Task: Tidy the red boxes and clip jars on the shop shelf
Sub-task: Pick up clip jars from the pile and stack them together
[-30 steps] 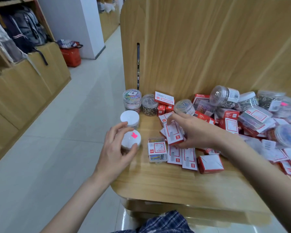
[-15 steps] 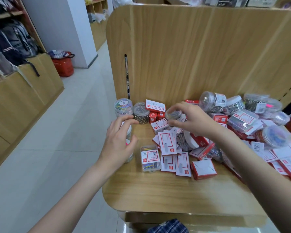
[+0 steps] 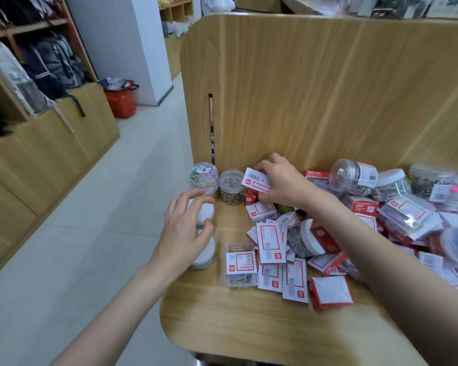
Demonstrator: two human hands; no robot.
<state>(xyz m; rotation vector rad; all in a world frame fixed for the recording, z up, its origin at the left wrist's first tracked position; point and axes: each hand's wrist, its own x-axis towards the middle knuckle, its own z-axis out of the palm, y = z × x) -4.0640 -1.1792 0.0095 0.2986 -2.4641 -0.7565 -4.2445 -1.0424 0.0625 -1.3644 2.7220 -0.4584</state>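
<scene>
Sorting jars left, boxes beside them on the wooden shelf (image 3: 249,326).
Left hand (image 3: 188,228) holds a white-lidded clear jar (image 3: 205,211); right hand (image 3: 280,180) pinches a red-and-white cardboard box (image 3: 255,180), probably to be squared against the back row next.

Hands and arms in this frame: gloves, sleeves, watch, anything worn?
Nothing worn on either. The left hand and right hand are bare, with no gloves, rings or watch showing. Both forearms are uncovered as far as the frame edge, so no sleeves are in view.
</scene>
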